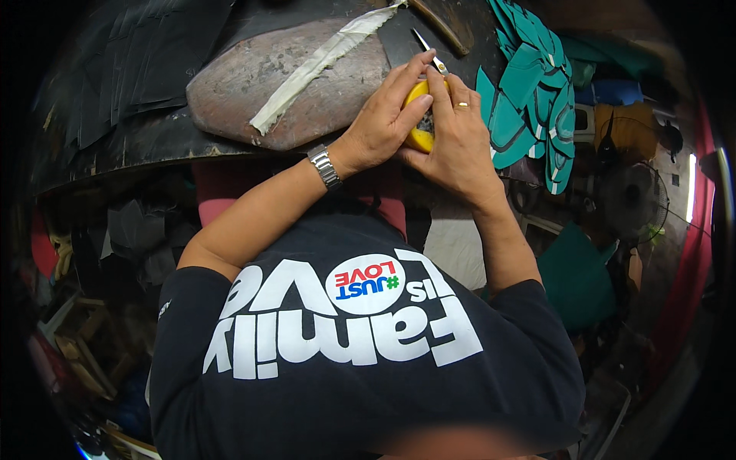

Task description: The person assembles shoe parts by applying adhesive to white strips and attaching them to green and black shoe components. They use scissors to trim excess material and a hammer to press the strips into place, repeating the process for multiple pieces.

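Both my hands are close together at the near edge of the dark work table. Between them is a pair of scissors with yellow handles, its narrow metal blades pointing away from me. My left hand closes on the yellow handle from the left, fingers stretched along it. My right hand wraps the other side, its fingers near the pivot. The palms hide part of the handles. Just left of my hands lies a worn reddish-brown slab, with a frayed whitish strip slanting across it.
Many green cut pieces are heaped at the table's right edge. Black sheets lie stacked at the left. A curved brown wooden piece rests beyond the scissors. A fan stands off to the right, and green material lies below.
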{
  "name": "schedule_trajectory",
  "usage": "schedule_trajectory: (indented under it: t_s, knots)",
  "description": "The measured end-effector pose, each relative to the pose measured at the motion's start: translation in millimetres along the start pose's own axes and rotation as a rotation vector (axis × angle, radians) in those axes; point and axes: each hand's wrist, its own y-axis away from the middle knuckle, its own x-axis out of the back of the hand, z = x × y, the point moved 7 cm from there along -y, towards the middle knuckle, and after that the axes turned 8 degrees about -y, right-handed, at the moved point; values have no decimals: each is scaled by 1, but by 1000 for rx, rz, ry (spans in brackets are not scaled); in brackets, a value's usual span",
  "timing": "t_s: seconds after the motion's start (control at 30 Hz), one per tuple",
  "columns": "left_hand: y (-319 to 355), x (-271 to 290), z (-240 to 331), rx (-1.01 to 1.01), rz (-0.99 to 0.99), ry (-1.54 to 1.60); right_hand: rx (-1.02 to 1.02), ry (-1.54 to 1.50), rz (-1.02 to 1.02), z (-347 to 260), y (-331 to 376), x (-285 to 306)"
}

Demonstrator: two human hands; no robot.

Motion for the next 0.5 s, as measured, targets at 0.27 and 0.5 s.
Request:
schedule_trajectory:
  t_s: [0.27, 0.5]
  knots:
    - [-2, -4, -5, -37, -38, -10, 58, -90, 203, 7, 6, -2]
    - [14, 17, 4, 198, -10, 30, 95, -153, 236, 0, 7, 5]
